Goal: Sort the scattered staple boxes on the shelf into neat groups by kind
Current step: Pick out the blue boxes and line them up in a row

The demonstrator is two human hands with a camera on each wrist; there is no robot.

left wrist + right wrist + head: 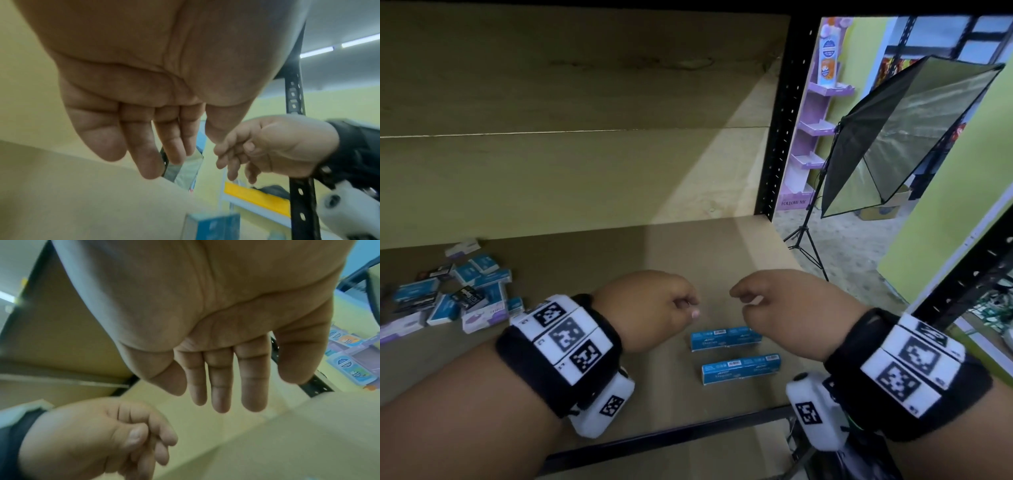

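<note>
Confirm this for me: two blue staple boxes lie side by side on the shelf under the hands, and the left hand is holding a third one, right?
Not quite: the left hand holds nothing, as the left wrist view shows. The two blue staple boxes do lie side by side.

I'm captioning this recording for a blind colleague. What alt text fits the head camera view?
Two empty hands, the left hand and right hand, hover with loosely curled fingers over a brown shelf, just above two rows of blue staple boxes lined up near its front. A jumbled pile of blue, black and purple boxes lies at the far left.
</note>
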